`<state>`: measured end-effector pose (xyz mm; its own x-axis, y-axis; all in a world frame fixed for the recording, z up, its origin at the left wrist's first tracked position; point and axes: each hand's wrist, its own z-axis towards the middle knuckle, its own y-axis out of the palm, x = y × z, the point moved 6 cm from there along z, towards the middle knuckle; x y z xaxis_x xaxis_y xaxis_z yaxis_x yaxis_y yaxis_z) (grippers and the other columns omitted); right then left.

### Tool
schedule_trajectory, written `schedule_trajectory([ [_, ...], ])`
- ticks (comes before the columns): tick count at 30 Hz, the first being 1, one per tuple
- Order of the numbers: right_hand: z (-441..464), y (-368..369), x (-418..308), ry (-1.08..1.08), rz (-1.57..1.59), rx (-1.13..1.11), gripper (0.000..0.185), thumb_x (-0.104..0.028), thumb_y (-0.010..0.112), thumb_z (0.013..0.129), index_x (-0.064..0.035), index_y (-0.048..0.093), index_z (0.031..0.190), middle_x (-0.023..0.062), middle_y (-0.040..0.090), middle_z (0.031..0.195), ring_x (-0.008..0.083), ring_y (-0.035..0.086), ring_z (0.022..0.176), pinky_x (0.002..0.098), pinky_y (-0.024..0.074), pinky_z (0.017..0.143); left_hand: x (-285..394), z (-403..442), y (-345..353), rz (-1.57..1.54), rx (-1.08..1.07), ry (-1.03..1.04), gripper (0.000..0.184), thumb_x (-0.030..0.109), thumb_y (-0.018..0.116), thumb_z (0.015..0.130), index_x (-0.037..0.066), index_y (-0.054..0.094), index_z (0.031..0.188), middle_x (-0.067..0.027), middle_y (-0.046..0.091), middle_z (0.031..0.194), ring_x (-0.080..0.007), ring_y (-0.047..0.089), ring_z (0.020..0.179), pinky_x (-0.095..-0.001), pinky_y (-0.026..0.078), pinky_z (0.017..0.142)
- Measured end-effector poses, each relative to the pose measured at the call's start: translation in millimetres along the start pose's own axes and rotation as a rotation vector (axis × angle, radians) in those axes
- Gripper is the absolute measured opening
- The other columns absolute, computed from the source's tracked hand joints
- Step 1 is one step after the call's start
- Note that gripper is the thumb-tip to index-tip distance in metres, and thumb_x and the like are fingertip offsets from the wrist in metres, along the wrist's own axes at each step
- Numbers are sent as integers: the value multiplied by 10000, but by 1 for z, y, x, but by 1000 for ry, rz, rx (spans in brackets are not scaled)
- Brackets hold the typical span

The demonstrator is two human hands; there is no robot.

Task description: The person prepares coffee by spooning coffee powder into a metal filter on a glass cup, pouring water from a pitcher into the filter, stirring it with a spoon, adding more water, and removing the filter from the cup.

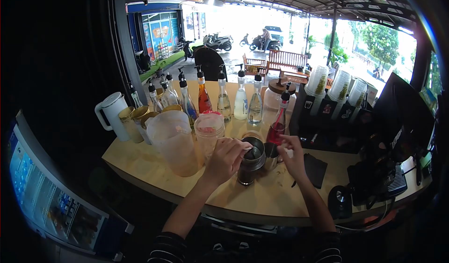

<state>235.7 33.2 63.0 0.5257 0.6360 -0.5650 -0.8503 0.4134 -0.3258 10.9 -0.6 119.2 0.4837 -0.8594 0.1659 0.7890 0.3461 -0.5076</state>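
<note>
My left hand (225,160) is closed in a pinch at the left rim of a dark metal cup (254,156). Something small and pale shows at its fingertips, too small to name. Below the cup's rim stands a dark-looking glass (246,177); how the two join is hidden. My right hand (293,159) hovers just right of a small metal pitcher (271,156), fingers bent and apart, with nothing visible in them. Behind it stands a pump bottle of red syrup (276,131). Left of my left hand are a large frosted plastic pitcher (172,141) and a clear plastic tub (209,131).
Several pump bottles (241,99) line the back of the wooden counter (140,156), with a white jug (112,115) at left. Stacked plastic cups (340,86) fill a black holder at right, near a dark monitor (390,108). A black cloth-like item (315,170) lies by my right forearm.
</note>
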Motion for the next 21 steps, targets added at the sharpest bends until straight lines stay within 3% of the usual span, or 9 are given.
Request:
schedule_trajectory([
  [2, 12, 0, -56, -23, 97, -77, 382, -73, 695, 799, -71, 600, 1169, 26, 580, 807, 182, 567, 754, 314, 448, 719, 4, 2, 12, 40, -21, 37, 137, 65, 613, 853, 87, 609, 989, -46, 599, 893, -235, 588, 868, -373, 414, 840],
  [4, 11, 12, -97, -241, 71, -332, 421, -11, 683, 776, -80, 615, 1186, 49, 556, 783, 196, 567, 742, 317, 445, 710, 6, 0, 22, 72, -48, 77, 132, 72, 621, 845, 87, 613, 976, -46, 599, 897, -233, 589, 870, -373, 415, 844],
  [7, 8, 18, -103, -388, -93, -253, 382, 11, 674, 757, -74, 633, 1128, 68, 532, 729, 214, 563, 716, 332, 445, 674, 8, -4, 24, 86, -31, 95, 119, 93, 630, 845, 79, 616, 962, -51, 598, 903, -239, 589, 870, -376, 421, 848],
  [10, 7, 13, -102, -420, -59, -186, 271, 0, 674, 754, -60, 632, 1015, 65, 517, 699, 219, 558, 670, 345, 445, 635, -4, -12, 12, -14, 23, -65, 146, 113, 631, 862, 40, 603, 985, -90, 584, 893, -257, 592, 878, -366, 435, 842],
  [12, 7, 12, -104, -384, -51, -214, 209, -4, 672, 759, -54, 614, 953, 64, 518, 701, 221, 554, 648, 348, 443, 623, -28, -27, 13, -192, 92, -383, 117, 132, 611, 886, 26, 587, 926, -83, 587, 885, -246, 588, 849, -366, 444, 790],
  [14, 7, 14, -103, -345, -41, -243, 153, -8, 669, 764, -49, 596, 891, 63, 520, 704, 222, 550, 626, 352, 442, 611, -34, -34, 16, -238, 110, -432, 130, 144, 604, 898, 17, 579, 912, -94, 585, 870, -244, 586, 829, -357, 448, 763],
  [16, 4, 17, -107, -518, -223, -180, 148, -27, 680, 771, -45, 564, 862, 63, 522, 706, 218, 557, 615, 346, 444, 605, -43, -44, 21, -285, 128, -483, 149, 155, 597, 911, 9, 570, 898, -106, 583, 856, -241, 584, 810, -348, 451, 736],
  [19, 9, 19, -108, -522, -237, -146, 173, -42, 685, 781, -36, 553, 893, 76, 521, 703, 228, 566, 618, 357, 452, 584, -63, -60, 39, -352, 18, -607, 193, 182, 559, 945, -1, 562, 885, -104, 570, 804, -214, 569, 761, -315, 444, 692],
  [21, 10, 19, -101, -456, -212, -123, 177, -43, 681, 788, -36, 549, 906, 81, 524, 708, 237, 573, 629, 363, 457, 575, -67, -64, 47, -544, 19, -598, 241, 205, 505, 984, -3, 563, 878, -70, 560, 770, -146, 545, 731, -276, 422, 664],
])
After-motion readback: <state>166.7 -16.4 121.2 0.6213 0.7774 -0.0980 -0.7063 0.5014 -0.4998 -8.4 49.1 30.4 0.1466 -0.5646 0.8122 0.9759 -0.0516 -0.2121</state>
